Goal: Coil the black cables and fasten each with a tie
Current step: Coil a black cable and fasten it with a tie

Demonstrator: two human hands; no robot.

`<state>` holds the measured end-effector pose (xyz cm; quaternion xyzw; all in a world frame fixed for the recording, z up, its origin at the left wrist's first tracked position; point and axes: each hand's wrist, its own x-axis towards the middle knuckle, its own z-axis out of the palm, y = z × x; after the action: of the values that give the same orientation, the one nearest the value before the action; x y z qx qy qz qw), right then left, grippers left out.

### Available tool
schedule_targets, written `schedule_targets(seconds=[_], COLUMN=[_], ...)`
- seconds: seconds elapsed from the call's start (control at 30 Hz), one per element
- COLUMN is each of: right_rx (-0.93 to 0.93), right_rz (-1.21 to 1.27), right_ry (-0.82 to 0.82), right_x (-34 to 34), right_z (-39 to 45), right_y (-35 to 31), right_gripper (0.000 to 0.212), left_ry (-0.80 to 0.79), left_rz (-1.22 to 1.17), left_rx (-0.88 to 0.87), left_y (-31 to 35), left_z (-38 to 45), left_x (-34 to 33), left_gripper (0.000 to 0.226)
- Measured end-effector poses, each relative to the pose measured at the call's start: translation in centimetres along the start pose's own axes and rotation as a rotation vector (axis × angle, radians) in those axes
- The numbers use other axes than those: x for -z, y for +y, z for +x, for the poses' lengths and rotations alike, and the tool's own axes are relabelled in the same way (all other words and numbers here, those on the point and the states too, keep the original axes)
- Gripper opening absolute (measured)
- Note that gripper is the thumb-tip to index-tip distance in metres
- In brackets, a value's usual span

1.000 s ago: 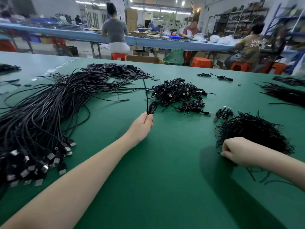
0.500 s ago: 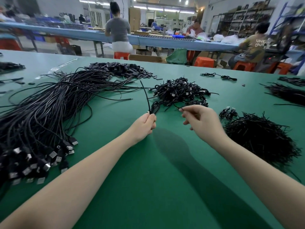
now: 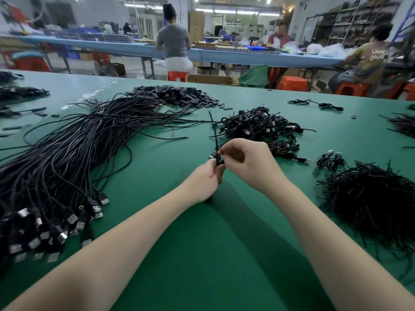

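green matting covers the long workbench i'm watching over, with other workers seated on orange stools at a blue bench behind it. since the last look half a second back, my right hand has crossed the gap and closed in on the left hand; a second ago it was down at the tie pile on the right, well apart from the other hand. now the two hands touch over the middle of the mat. the left hand sits knuckles-out with thumb and fingers curled, pinching the coiled cable at its lower end, the cable's free tail rising straight up and away from me. the right hand arches over from the right, fingers bent, fingertips pinching at the top of that same coil; whether a tie is between them i cannot tell, it is too small. both forearms angle inward from the bottom corners. the big sheaf of loose cables with metal plugs lies to my left, the heap of finished coils just beyond the hands, and a spread of small black caps further back.
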<state>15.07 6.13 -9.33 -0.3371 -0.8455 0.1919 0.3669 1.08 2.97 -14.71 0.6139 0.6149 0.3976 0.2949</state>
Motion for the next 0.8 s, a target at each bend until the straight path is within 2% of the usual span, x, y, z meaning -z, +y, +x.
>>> schedule_targets(seconds=[0.1, 0.23, 0.33, 0.43, 0.53, 0.6, 0.7, 0.77, 0.8], right_rx=[0.017, 0.021, 0.002, 0.0, 0.081, 0.172, 0.283, 0.198, 0.119], right_rz=[-0.02, -0.075, -0.134, -0.214, -0.533, -0.777, -1.02, -0.941, -0.853], right_ry=[-0.016, -0.086, -0.145, -0.163, -0.193, -0.243, -0.401, -0.607, -0.734], right_x=[0.5, 1.2, 1.6, 1.8, 2.0, 2.2, 3.2, 4.5, 5.3], right_z=[-0.1, -0.5, -0.7, -1.1, -1.2, -1.0, 0.1, 1.6, 2.4], right_y=[-0.2, -1.0, -1.6, -2.4, -3.6, -4.5, -5.9, -6.3, -6.2], right_gripper=[0.01, 0.007, 0.01, 0.012, 0.015, 0.012, 0.007, 0.013, 0.016], left_ry=[0.027, 0.096, 0.066, 0.089, 0.098, 0.057, 0.14, 0.212, 0.241], left_rz=[0.198, 0.265, 0.273, 0.272, 0.43, 0.704, 1.037, 1.009, 0.998], left_rx=[-0.102, -0.198, -0.205, -0.172, -0.088, -0.098, -0.48, -0.613, -0.652], left_y=[0.1, 0.0, 0.1, 0.5, 1.1, 1.3, 1.8, 1.9, 1.9], left_z=[-0.3, -0.9, -1.2, -1.6, -1.7, -1.9, -3.0, -3.2, -3.1], left_x=[-0.3, -0.7, -0.7, -0.8, -1.3, -1.3, -1.2, -1.4, -1.6], left_gripper=[0.024, 0.011, 0.023, 0.017, 0.016, 0.017, 0.01, 0.027, 0.026])
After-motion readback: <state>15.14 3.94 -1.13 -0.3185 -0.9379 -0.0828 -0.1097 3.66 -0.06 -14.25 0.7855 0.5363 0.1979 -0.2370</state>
